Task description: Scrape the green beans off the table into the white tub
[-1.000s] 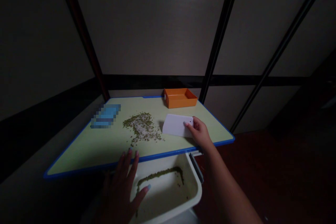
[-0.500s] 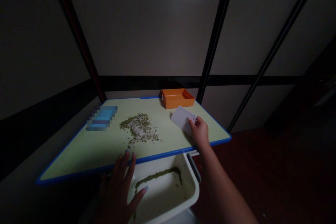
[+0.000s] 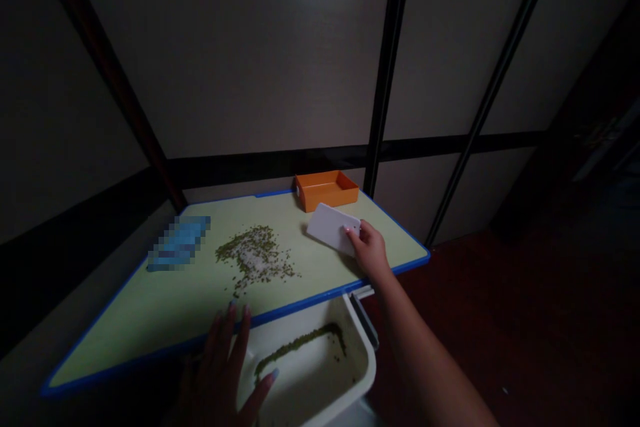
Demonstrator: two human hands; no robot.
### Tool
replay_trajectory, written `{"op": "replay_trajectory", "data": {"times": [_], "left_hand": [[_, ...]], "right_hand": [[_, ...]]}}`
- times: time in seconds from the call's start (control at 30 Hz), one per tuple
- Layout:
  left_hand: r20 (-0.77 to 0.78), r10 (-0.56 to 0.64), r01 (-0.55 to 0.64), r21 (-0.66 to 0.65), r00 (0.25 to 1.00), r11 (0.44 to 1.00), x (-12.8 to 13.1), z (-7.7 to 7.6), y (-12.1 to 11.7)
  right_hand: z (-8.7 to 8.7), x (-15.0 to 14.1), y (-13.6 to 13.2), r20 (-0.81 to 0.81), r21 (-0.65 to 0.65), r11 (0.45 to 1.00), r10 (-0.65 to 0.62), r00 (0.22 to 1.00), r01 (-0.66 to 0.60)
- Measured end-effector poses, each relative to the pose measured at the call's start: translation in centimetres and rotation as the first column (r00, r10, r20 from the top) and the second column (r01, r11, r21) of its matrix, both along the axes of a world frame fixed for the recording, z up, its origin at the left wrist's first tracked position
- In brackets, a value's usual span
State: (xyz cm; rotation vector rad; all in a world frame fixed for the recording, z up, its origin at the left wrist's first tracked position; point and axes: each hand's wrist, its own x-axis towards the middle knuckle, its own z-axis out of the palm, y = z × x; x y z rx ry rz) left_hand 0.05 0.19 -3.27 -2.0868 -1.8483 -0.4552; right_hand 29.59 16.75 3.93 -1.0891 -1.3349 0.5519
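Note:
In my right hand [image 3: 371,250] is a flat white scraper-like plate [image 3: 330,227], gripped at its right end and tilted just above the table's right side. My left hand [image 3: 223,363] is open with fingers spread, at the table's front edge and over the left side of a white bin [image 3: 350,380]. Small green bits mixed with white grains [image 3: 255,253] lie scattered on the pale yellow-green table [image 3: 150,320]. Inside the bin, a line of green bits [image 3: 300,341] runs along the far side of the bottom.
An orange open tray [image 3: 327,197] stands at the table's back right. A blurred-out blue item [image 3: 181,240] lies at the left edge. Blue trim borders the table. Panelled walls [image 3: 270,80] rise behind it, and a dark red floor [image 3: 500,320] lies to the right.
The whole view has shifted and tilted slightly, moving the table and its things leftward in the picture. My right hand still holds the white plate, and my left hand stays spread near the bin.

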Motion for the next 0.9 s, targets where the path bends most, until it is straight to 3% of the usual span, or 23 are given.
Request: {"op": "replay_trajectory", "data": {"times": [0.1, 0.2, 0.33, 0.47, 0.63, 0.83, 0.9], "left_hand": [[0.015, -0.019, 0.019, 0.008, 1.000, 1.000, -0.1, 0.1, 0.1], [0.042, -0.024, 0.025, -0.007, 0.999, 1.000, -0.3, 0.1, 0.2], [0.083, -0.019, 0.022, -0.037, 0.996, 0.999, -0.4, 0.3, 0.2], [0.073, -0.043, 0.043, 0.000, 0.996, 0.999, -0.4, 0.3, 0.1], [0.020, -0.075, 0.074, 0.019, 0.997, 0.997, -0.9, 0.1, 0.1], [-0.042, -0.049, 0.044, -0.121, 0.998, 0.992, -1.1, 0.5, -0.3], [-0.033, 0.004, -0.008, -0.104, 0.999, 0.995, -0.6, 0.9, -0.6]], "right_hand": [[0.1, -0.4, 0.1, 0.058, -0.028, 0.988, 0.152, 0.987, -0.150], [0.3, -0.6, 0.1, 0.044, -0.067, 0.985, 0.162, 0.986, -0.159], [0.4, -0.4, 0.1, 0.110, -0.121, 0.993, 0.001, 0.994, 0.012], [0.6, -0.3, -0.2, 0.221, -0.136, 0.965, -0.190, 0.956, 0.224], [1.0, -0.5, -0.7, 0.310, -0.123, 0.933, -0.287, 0.906, 0.338], [0.4, 0.1, -0.4, 0.067, -0.105, 0.976, -0.182, 0.981, 0.189], [0.1, 0.2, -0.3, -0.049, -0.098, 0.993, -0.076, 0.996, 0.071]]}}
